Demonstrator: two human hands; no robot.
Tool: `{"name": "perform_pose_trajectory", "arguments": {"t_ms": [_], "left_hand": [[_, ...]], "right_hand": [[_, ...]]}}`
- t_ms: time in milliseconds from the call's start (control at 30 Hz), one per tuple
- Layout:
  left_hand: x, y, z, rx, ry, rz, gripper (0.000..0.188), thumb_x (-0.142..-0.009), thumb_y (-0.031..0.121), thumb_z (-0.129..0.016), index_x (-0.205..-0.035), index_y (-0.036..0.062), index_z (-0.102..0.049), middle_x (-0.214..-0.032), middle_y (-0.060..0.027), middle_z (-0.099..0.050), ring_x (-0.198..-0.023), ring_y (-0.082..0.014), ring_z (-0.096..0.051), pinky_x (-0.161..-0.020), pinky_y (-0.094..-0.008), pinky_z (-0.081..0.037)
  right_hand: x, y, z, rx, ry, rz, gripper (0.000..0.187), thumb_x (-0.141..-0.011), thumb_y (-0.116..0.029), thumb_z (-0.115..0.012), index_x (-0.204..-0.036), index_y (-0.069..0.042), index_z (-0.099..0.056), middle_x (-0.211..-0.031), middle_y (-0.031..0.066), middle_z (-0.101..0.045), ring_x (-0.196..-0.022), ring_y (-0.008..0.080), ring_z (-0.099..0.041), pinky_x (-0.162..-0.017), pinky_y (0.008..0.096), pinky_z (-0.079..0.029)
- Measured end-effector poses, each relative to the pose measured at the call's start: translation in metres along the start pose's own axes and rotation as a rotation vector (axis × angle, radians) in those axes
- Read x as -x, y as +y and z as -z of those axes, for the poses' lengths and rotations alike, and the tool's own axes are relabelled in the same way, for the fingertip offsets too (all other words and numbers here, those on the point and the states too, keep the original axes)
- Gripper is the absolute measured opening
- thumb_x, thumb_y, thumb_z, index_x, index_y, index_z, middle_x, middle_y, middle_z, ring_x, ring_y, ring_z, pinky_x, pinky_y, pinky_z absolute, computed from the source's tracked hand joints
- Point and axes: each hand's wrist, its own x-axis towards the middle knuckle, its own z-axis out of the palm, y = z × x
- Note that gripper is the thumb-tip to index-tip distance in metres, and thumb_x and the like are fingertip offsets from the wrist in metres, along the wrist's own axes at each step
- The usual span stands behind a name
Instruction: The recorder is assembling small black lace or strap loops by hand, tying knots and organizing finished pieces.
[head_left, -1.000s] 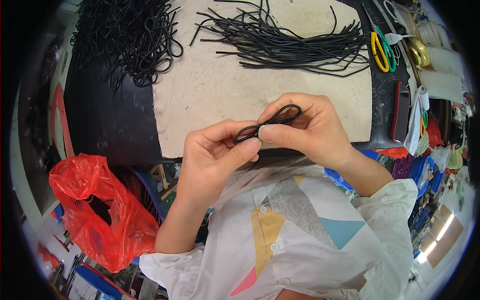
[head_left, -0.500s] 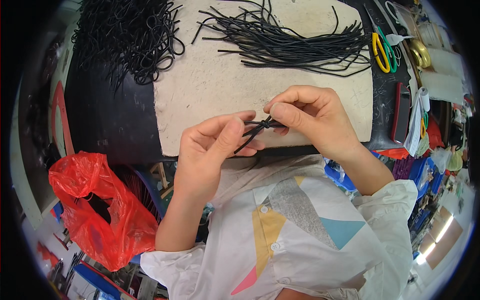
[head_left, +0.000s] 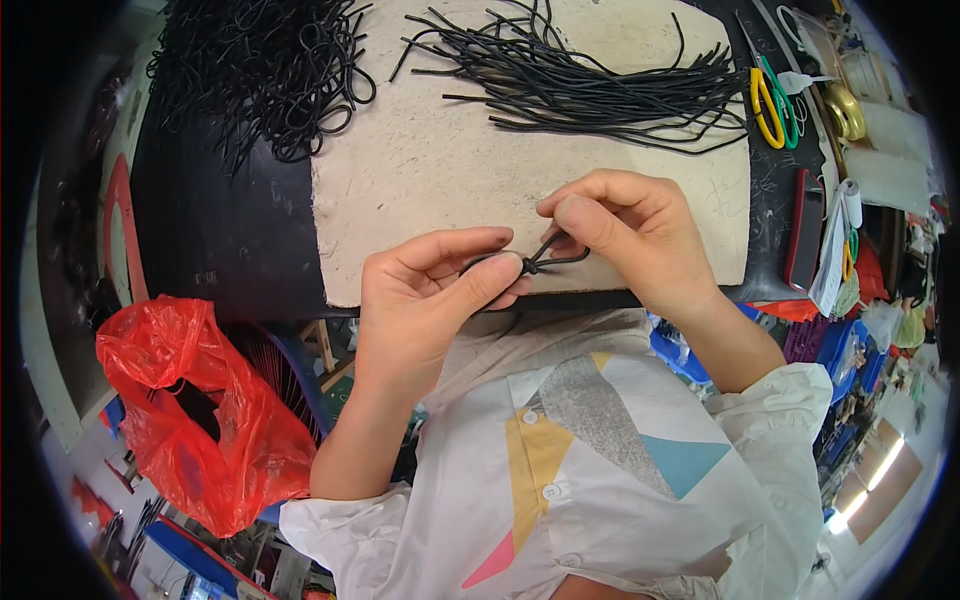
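A black cord (head_left: 566, 258) with a small knot is stretched between my two hands above the near edge of a pale board. My left hand (head_left: 430, 280) pinches it between thumb and fingers, the thumb lying right beside the knot. On the other side, my right hand (head_left: 635, 235) grips a loop of the cord with thumb and forefinger. Part of the cord is hidden behind my left fingers. Beyond my hands, a bundle of straight black cords (head_left: 610, 95) lies across the board.
The pale board (head_left: 420, 190) rests on a black tabletop (head_left: 225, 230). Looped black cords (head_left: 255, 75) are piled at the far left. Scissors with yellow and green handles (head_left: 766, 110), a red-edged phone (head_left: 803, 228) and papers lie on the right. A red plastic bag (head_left: 200, 400) hangs at the near left.
My left thumb has moved right, up to the knot, covering the cord ends that stuck out before. My right hand has drawn back slightly, and the cord loop now shows between the hands.
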Motion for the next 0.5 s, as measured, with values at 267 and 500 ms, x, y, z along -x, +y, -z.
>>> {"name": "perform_pose_trajectory", "arguments": {"t_ms": [267, 500], "left_hand": [[-0.001, -0.004, -0.002, 0.155, -0.039, 0.089, 0.022, -0.077, -0.001, -0.061, -0.096, -0.0085, -0.057, -0.084, -0.0157, -0.062, -0.072, -0.0185, -0.063, -0.065, -0.0236, -0.051], [0.01, -0.008, -0.008, -0.67, -0.003, -0.619, 0.019, -0.073, -0.007, -0.061, -0.092, -0.0087, -0.057, -0.083, -0.0156, -0.062, -0.071, -0.0196, -0.062, -0.066, -0.0264, -0.051]], "right_hand": [[0.006, -0.001, -0.003, -0.011, -0.162, -0.044, 0.015, -0.08, -0.004, -0.059, -0.092, 0.005, -0.057, -0.08, 0.0069, -0.059, -0.075, 0.0105, -0.058, -0.067, 0.0226, -0.05], [0.004, 0.005, -0.002, -0.054, -0.211, -0.122, 0.013, -0.083, -0.011, -0.058, -0.085, 0.002, -0.058, -0.075, 0.004, -0.059, -0.067, 0.0073, -0.055, -0.062, 0.0198, -0.047]]}}
